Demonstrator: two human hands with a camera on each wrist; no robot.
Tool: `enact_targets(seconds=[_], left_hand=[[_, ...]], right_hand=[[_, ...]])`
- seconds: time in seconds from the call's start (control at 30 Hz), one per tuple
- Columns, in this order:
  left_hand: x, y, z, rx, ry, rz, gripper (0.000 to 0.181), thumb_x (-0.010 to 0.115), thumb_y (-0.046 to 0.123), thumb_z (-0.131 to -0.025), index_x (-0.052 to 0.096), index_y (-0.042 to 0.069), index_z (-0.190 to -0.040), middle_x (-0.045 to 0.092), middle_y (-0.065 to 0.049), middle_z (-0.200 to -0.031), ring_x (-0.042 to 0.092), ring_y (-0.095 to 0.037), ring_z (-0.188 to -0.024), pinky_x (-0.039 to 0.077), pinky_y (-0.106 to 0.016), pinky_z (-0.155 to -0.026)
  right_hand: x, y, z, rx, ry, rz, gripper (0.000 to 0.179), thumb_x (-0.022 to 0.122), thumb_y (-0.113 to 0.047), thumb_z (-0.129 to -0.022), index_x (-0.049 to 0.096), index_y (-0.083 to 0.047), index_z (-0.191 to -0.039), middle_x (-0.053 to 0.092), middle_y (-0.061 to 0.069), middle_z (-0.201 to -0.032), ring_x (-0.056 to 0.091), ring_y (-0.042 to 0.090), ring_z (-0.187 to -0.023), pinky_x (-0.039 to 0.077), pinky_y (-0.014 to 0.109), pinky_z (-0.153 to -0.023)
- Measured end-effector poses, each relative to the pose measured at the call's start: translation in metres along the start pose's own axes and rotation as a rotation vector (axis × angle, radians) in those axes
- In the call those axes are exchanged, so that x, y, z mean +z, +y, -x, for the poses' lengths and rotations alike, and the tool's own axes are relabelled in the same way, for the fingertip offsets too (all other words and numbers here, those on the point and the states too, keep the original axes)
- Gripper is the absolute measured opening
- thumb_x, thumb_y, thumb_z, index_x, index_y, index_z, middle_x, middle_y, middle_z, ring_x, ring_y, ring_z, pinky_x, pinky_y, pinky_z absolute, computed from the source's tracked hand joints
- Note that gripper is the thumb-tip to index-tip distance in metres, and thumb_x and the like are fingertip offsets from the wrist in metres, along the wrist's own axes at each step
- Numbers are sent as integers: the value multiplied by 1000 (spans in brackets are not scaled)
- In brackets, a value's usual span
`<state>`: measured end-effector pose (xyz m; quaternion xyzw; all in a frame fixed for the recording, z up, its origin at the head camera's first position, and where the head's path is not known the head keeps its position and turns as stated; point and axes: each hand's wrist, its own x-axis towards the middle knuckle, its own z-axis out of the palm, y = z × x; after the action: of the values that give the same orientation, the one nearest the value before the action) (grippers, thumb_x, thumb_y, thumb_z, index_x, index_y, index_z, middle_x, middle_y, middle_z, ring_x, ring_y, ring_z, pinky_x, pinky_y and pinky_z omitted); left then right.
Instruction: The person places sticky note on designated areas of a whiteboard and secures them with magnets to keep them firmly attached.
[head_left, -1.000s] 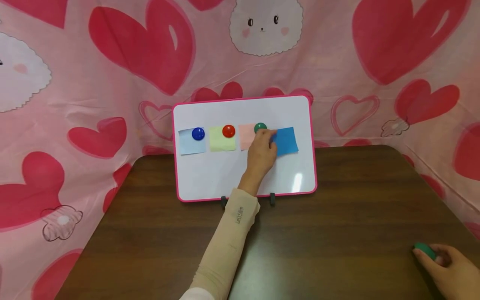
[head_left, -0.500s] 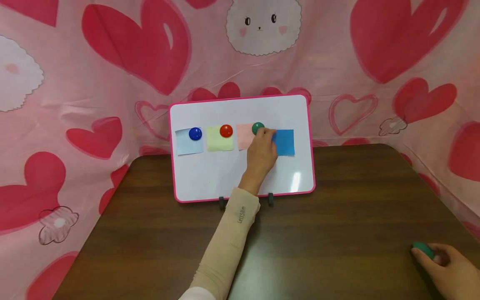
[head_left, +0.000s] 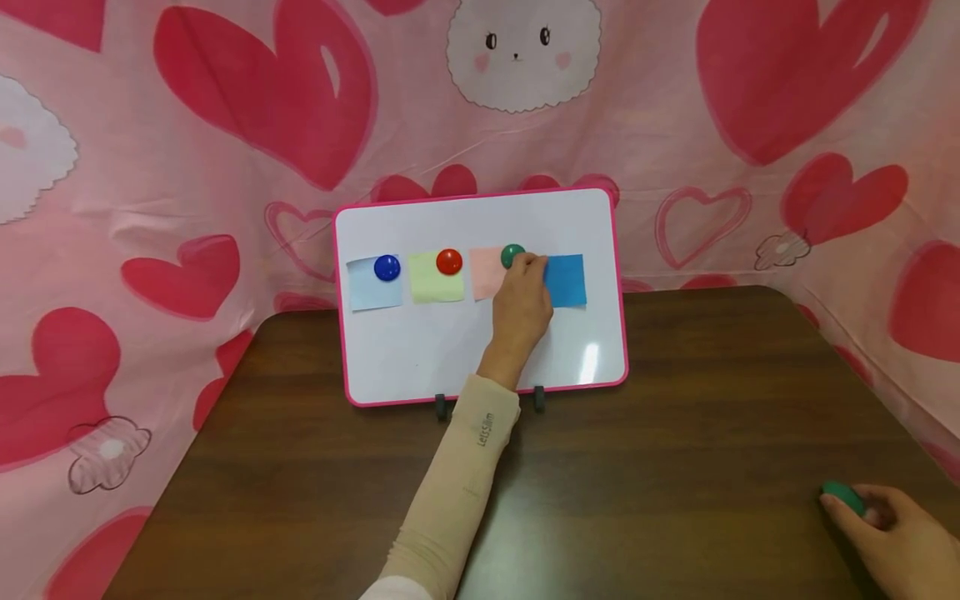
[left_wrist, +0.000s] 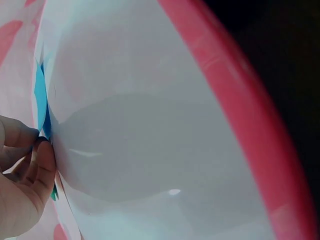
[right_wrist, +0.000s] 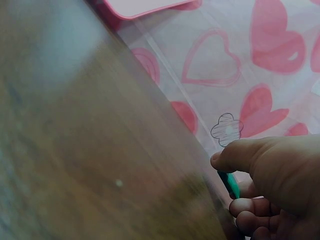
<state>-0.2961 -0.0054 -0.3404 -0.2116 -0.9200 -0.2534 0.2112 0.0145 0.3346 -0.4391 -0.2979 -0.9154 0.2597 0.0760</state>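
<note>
A pink-framed whiteboard (head_left: 480, 354) stands upright on the table. My left hand (head_left: 519, 304) pinches the left edge of a blue paper note (head_left: 566, 280) at the board's surface; the left wrist view shows this blue note (left_wrist: 41, 97) seen edge-on between thumb and finger. Just left of that hand, a green round magnet (head_left: 512, 252) sits on a pink note (head_left: 484, 275), both partly covered by the hand. Far off at the lower right, my right hand (head_left: 903, 537) holds another green magnet (head_left: 843, 497) between thumb and fingers, low over the table.
Farther left on the board, a red magnet (head_left: 449, 262) sits on a yellow-green note (head_left: 435, 289) and a blue magnet (head_left: 387, 267) on a pale blue note (head_left: 367, 293). Black feet (head_left: 441, 407) support the board on the brown table (head_left: 660, 450). Heart-patterned cloth (head_left: 652, 125) hangs behind.
The blue note has turned from tilted to nearly straight on the board, still in my left hand's pinch. My right hand keeps hold of its magnet, almost unmoved. The head view has shifted slightly.
</note>
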Motion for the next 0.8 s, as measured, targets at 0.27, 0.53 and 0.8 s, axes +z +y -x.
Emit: enact_targets(seconds=[0.27,0.53,0.8], left_hand=[[1,3,-2,1,-12,-68,40,60,13,-101,59,7,-140,53,-7,-138,57,-19,-120,54,-28,-88],[3,4,-2,34,-6,-116,43,64,14,-99,58,4,-140,49,-11,-141,57,-21,-120,54,-26,-87],[2,4,-5,55,25,-130,44,65,11,-97,58,2,-140,51,-11,-140,58,-21,-116,55,-26,-85]], right_hand=[[-2,-2,1,13,-20,12,62,60,-43,-99,50,12,-125,59,10,-86,44,9,-60,38,26,-50],[-2,1,-1,-1,-17,25,63,61,-43,-99,50,14,-124,60,11,-86,45,10,-60,38,25,-50],[-1,3,0,2,-47,42,65,58,-47,-100,49,11,-126,58,9,-88,46,12,-60,39,27,-51]])
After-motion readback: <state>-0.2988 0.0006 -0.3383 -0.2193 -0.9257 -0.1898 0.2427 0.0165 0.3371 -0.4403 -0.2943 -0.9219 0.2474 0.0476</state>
